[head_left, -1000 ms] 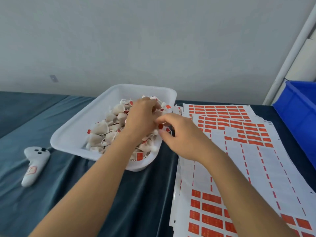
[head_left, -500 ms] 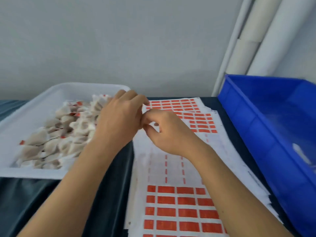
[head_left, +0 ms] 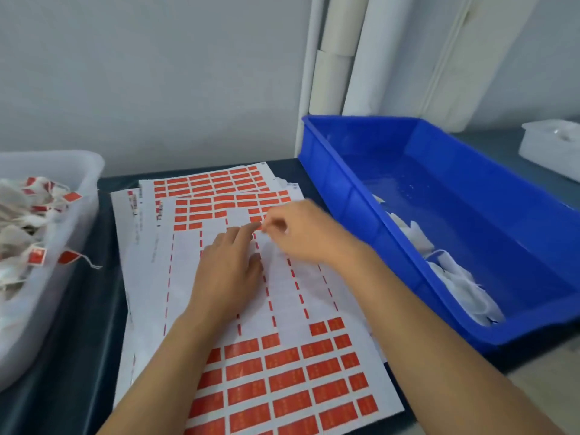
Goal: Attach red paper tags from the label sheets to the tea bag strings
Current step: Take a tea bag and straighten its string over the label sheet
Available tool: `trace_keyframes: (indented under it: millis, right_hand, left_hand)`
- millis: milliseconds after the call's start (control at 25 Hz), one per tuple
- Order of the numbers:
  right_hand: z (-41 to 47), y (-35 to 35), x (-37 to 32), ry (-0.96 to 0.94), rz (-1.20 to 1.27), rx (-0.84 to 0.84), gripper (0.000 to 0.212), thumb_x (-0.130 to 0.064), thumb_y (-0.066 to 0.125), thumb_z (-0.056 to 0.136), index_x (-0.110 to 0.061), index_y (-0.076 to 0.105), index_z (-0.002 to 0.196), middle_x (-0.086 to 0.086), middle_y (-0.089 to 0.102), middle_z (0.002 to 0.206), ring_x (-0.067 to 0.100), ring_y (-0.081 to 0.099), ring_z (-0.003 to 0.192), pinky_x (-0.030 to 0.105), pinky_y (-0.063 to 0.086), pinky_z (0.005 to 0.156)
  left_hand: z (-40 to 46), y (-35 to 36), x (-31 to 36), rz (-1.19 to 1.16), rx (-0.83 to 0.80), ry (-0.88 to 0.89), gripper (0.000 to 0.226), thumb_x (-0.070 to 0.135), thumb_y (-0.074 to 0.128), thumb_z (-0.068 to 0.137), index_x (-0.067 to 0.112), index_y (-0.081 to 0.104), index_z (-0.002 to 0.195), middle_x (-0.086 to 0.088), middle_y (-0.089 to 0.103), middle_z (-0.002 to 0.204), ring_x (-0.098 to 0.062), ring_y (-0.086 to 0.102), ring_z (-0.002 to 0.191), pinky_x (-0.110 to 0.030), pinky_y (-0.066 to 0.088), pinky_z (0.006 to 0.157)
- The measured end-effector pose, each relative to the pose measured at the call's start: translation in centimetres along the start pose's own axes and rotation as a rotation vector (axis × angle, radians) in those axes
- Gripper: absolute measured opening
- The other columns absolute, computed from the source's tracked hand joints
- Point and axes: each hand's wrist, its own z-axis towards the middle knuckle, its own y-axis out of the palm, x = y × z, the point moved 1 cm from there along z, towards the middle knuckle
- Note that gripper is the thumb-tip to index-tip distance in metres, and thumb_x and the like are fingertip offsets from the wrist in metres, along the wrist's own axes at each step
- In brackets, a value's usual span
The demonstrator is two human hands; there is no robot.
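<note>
A stack of label sheets (head_left: 188, 277) lies on the dark cloth, with rows of red tags (head_left: 282, 381) at its near and far ends and a peeled white band in the middle. My left hand (head_left: 230, 268) rests flat on that peeled band, fingers straight. Just beyond its fingertips, my right hand (head_left: 303, 233) pinches the edge of a red tag (head_left: 260, 226) between thumb and forefinger at the sheet's upper rows. Tea bags (head_left: 18, 215) that carry red tags fill the white tray (head_left: 89, 171) at the left.
A blue bin (head_left: 361, 122) stands to the right of the sheets and holds several white tea bags (head_left: 455, 277). White tubes lean in the corner behind it. A white box (head_left: 549, 146) sits at the far right. One tagged string (head_left: 73, 257) hangs over the tray's rim.
The view has swung right, away from the white tray. Both hands left the tea bags and moved onto the label sheets; the left now lies flat, the right pinches a tag.
</note>
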Motion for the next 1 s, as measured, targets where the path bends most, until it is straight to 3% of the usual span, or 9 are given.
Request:
trace_keyframes:
  millis: [160, 240, 320, 360, 440, 520, 640, 760, 1000]
  right_hand:
    - [0.0, -6.2, 2.6, 0.147, -0.039, 0.357, 0.022, -0.018, 0.053, 0.097, -0.027, 0.073, 0.096, -0.011, 0.070, 0.092, 0.013, 0.063, 0.084, 0.035, 0.054, 0.071]
    - [-1.1, -9.1, 5.1, 0.258, -0.066, 0.422, 0.030, -0.009, 0.051, 0.094, -0.026, 0.071, 0.108, -0.005, 0.069, 0.104, 0.020, 0.062, 0.092, 0.037, 0.053, 0.076]
    - [-2.7, -11.1, 7.9, 0.417, -0.131, 0.316, 0.027, -0.009, 0.054, 0.095, -0.021, 0.066, 0.115, 0.002, 0.066, 0.111, 0.023, 0.061, 0.091, 0.036, 0.050, 0.070]
    - [-3.6, -11.6, 9.1, 0.510, -0.205, 0.180, 0.020, -0.016, 0.058, 0.097, -0.018, 0.065, 0.115, 0.005, 0.066, 0.113, 0.024, 0.063, 0.090, 0.035, 0.050, 0.068]
    - [-5.2, -11.3, 10.6, 0.671, -0.326, -0.135, 0.026, -0.031, 0.062, 0.098, -0.015, 0.066, 0.119, 0.011, 0.066, 0.116, 0.028, 0.067, 0.095, 0.039, 0.056, 0.076]
    - [-6.2, -10.2, 11.1, 0.740, -0.284, -0.304, 0.034, -0.024, 0.064, 0.095, -0.017, 0.062, 0.127, 0.013, 0.067, 0.116, 0.033, 0.070, 0.097, 0.049, 0.060, 0.090]
    - [-6.3, -9.5, 11.4, 0.709, -0.223, -0.271, 0.039, -0.012, 0.064, 0.090, -0.028, 0.062, 0.125, 0.006, 0.069, 0.101, 0.027, 0.071, 0.082, 0.044, 0.063, 0.082]
    - [-6.0, -9.5, 11.8, 0.662, -0.275, -0.087, 0.028, -0.004, 0.062, 0.087, -0.024, 0.073, 0.104, 0.001, 0.069, 0.085, 0.023, 0.069, 0.072, 0.032, 0.057, 0.063]
    - [-5.7, -9.3, 12.3, 0.623, -0.309, 0.046, 0.010, -0.018, 0.064, 0.094, -0.024, 0.072, 0.094, 0.001, 0.069, 0.094, 0.027, 0.066, 0.086, 0.042, 0.060, 0.080]
  left_hand:
    - [0.0, -0.2, -0.8, 0.007, -0.056, -0.014, 0.056, 0.042, 0.060, 0.100, 0.044, 0.035, 0.150, 0.011, 0.045, 0.158, -0.019, 0.047, 0.142, -0.049, 0.041, 0.116]
    - [-0.1, -0.1, -0.7, 0.022, -0.058, -0.016, 0.055, 0.042, 0.060, 0.100, 0.042, 0.037, 0.150, 0.011, 0.045, 0.158, -0.019, 0.046, 0.142, -0.049, 0.040, 0.117]
    - [-0.1, -0.1, -0.6, 0.024, -0.051, -0.017, 0.055, 0.040, 0.061, 0.100, 0.040, 0.038, 0.151, 0.010, 0.047, 0.157, -0.020, 0.047, 0.141, -0.050, 0.040, 0.117]
    - [-0.1, -0.1, -0.7, 0.015, -0.048, -0.023, 0.056, 0.039, 0.062, 0.100, 0.040, 0.038, 0.151, 0.009, 0.048, 0.157, -0.020, 0.048, 0.141, -0.050, 0.041, 0.116]
    - [0.0, -0.1, -0.7, 0.011, -0.053, -0.031, 0.056, 0.038, 0.062, 0.100, 0.040, 0.038, 0.151, 0.008, 0.048, 0.156, -0.020, 0.048, 0.140, -0.051, 0.042, 0.116]
    - [-0.1, -0.1, -0.7, 0.018, -0.062, -0.033, 0.056, 0.039, 0.062, 0.100, 0.041, 0.038, 0.151, 0.009, 0.048, 0.156, -0.020, 0.048, 0.140, -0.051, 0.042, 0.116]
    - [0.0, -0.2, -0.7, 0.007, -0.061, -0.038, 0.055, 0.039, 0.062, 0.100, 0.042, 0.038, 0.150, 0.009, 0.049, 0.155, -0.019, 0.048, 0.140, -0.051, 0.043, 0.116]
    - [-0.2, -0.3, -0.7, -0.016, -0.064, -0.039, 0.054, 0.038, 0.061, 0.101, 0.042, 0.039, 0.149, 0.009, 0.049, 0.155, -0.019, 0.049, 0.139, -0.051, 0.044, 0.116]
    - [-0.1, -0.2, -0.9, -0.032, -0.057, -0.029, 0.052, 0.039, 0.060, 0.101, 0.041, 0.040, 0.149, 0.010, 0.049, 0.154, -0.018, 0.049, 0.138, -0.050, 0.044, 0.115]
